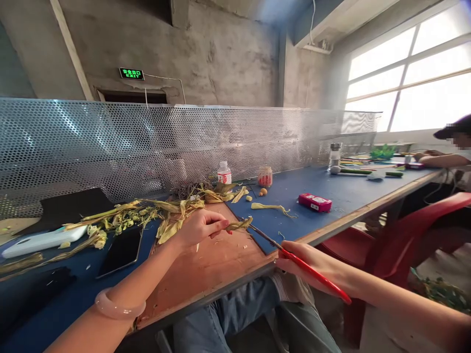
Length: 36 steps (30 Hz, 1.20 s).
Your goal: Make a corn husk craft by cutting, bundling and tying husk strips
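Above the brown board [206, 269], my left hand [202, 228] pinches a twisted strip of dried corn husk [240, 225] between thumb and fingers. My right hand [298, 260] is closed around a slim metal tool with a long red handle [316, 277]; its exact kind is unclear. The tool's tip meets the husk's free end or lies just by it. Beyond my left hand lies a pile of dry husks [172, 223]. A loose pale husk strip [270, 207] rests on the blue table [283, 186], with small round pieces [262, 192] behind it.
Left of the board are a dark phone [121, 250], a white glue gun-like object [44, 241] and dried flower stems [125, 218]. A plastic bottle [224, 174], a jar [265, 176] and a magenta box [315, 202] stand farther back. At right are a red chair [390, 245] and another person [449, 159].
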Each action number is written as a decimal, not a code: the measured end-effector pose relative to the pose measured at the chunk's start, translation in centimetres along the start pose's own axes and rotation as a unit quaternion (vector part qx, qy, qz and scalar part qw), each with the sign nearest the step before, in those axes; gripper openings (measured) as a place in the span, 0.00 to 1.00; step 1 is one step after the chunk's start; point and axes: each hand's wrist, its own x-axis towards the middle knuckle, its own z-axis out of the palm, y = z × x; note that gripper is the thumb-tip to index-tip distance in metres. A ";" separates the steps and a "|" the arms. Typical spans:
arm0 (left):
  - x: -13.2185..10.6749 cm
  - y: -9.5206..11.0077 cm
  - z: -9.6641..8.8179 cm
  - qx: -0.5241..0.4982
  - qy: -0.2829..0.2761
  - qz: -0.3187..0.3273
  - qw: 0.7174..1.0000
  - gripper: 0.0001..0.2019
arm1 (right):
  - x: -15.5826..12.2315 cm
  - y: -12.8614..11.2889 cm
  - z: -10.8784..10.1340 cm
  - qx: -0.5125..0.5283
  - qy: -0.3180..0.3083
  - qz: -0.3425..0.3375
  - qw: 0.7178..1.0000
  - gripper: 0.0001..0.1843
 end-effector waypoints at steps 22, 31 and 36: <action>0.1 -0.5 0.1 -0.029 -0.020 -0.002 0.999 0.21 | 0.4 0.6 0.0 -0.019 -0.024 -0.018 0.999 0.20; 0.2 -0.6 0.3 -0.041 -0.038 -0.003 0.998 0.19 | 0.3 0.7 0.3 -0.021 -0.022 -0.028 0.999 0.22; 0.2 -0.4 0.6 -0.068 -0.042 -0.010 0.997 0.18 | -0.2 0.5 0.5 0.001 -0.015 -0.031 0.999 0.22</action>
